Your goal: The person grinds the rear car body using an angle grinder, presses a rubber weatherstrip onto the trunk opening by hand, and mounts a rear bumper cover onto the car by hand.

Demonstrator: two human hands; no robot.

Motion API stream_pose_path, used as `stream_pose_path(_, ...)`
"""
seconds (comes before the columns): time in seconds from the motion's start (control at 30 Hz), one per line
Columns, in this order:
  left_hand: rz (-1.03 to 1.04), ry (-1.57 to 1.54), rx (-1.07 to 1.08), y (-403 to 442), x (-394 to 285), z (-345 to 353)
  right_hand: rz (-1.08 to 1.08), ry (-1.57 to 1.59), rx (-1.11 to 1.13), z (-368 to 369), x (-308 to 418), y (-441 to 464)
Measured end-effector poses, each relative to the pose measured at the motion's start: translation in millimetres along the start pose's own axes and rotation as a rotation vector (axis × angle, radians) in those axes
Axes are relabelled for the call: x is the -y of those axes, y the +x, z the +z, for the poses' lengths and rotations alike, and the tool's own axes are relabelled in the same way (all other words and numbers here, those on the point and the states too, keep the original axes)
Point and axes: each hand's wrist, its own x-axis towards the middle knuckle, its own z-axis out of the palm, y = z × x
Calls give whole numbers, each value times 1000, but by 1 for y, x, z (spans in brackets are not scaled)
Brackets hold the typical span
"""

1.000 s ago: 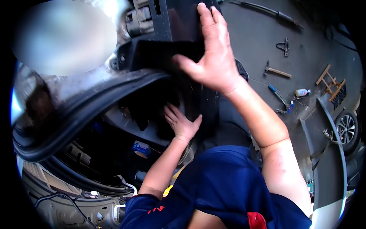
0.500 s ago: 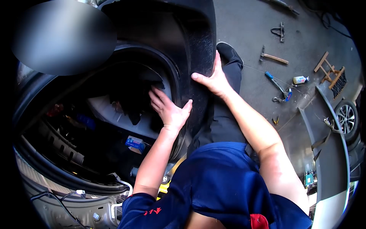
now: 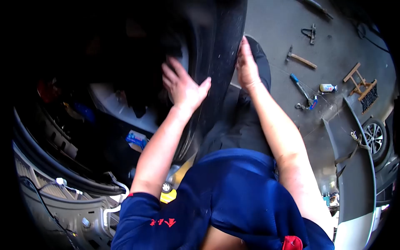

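A large black panel (image 3: 223, 50) with a curved inner edge stands upright between my two hands, beside the open cargo area of a car. My left hand (image 3: 183, 85) is on its inner side, fingers stretched and thumb spread toward the panel, slightly blurred. Whether its fingertips touch anything in the dark interior I cannot tell. On the outer side, my right hand (image 3: 247, 68) lies flat along the panel's edge, fingers straight and pointing away from me. Its thumb is smeared and partly hidden. Neither hand is closed around anything visible.
A blue-and-white box (image 3: 136, 140) lies in the cargo area. On the floor are a hammer (image 3: 303, 60), a blue-handled puller (image 3: 301, 88), a white bottle (image 3: 328, 88) and a wooden folding stool (image 3: 361, 86). A long grey panel (image 3: 354, 175) and a car wheel (image 3: 374, 136) are at right.
The black panel now looks narrower and more upright in view. My left hand has shifted away from me; my right hand has turned from thumb-on-panel to flat along the edge. The camera view has tilted.
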Motion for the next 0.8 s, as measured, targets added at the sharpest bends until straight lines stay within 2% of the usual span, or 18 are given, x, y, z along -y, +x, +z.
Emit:
stream_pose_path(0.07, -2, 8, 1, -1, 0, 1, 105, -101, -146, -32, -24, -15)
stream_pose_path(0.1, 15, 8, -18, -2, 2, 2, 175, -128, -309, -44, -41, -25)
stream_pose_path(0.17, 33, 31, -44, -2, 5, 5, 236, 121, -425, -85, -115, -22)
stream_pose_path(0.2, 31, 35, -55, -1, 6, 7, 307, 120, -502, -18, -79, -48)
stream_pose_path(0.23, 26, 38, -62, -2, 6, 9, 171, 377, -386, 3, -125, -42)
stream_pose_path(0.3, 23, 15, -82, 0, 8, 15, 269, 401, -308, 9, -108, -48)
stream_pose_path(0.37, 36, -18, -95, -2, 10, 16, 254, 315, -233, 20, -94, -54)
stream_pose_path(0.4, 27, -59, -76, -4, 8, 4, 262, 330, -239, 15, -98, -48)
stream_pose_path(0.47, 68, 64, -184, -21, 10, -27, 268, 319, -297, 16, -96, -52)
stream_pose_path(0.5, 190, -39, -214, -35, 30, -33, 261, 288, -339, 22, -91, -58)
stream_pose_path(0.53, 382, -140, -194, -34, 69, 11, 248, 229, -331, 20, -92, -57)
stream_pose_path(0.57, 410, -155, -181, -64, 99, 6, 255, 213, -308, 22, -89, -67)
stream_pose_path(0.6, 388, -219, -120, -97, 131, 9, 249, 212, -301, 30, -82, -74)
stream_pose_path(0.63, 204, -174, 20, -164, 196, 40, 243, 203, -273, 43, -78, -71)
stream_pose_path(0.7, -37, -153, 145, -245, 261, 74, 169, 183, -140, -8, -106, -31)
stream_pose_path(0.73, -195, -122, 338, -276, 275, 82, 204, 162, -203, 19, -93, -56)
stream_pose_path(0.8, -214, -80, 314, -307, 290, 112, 180, 156, -87, 7, -99, -52)
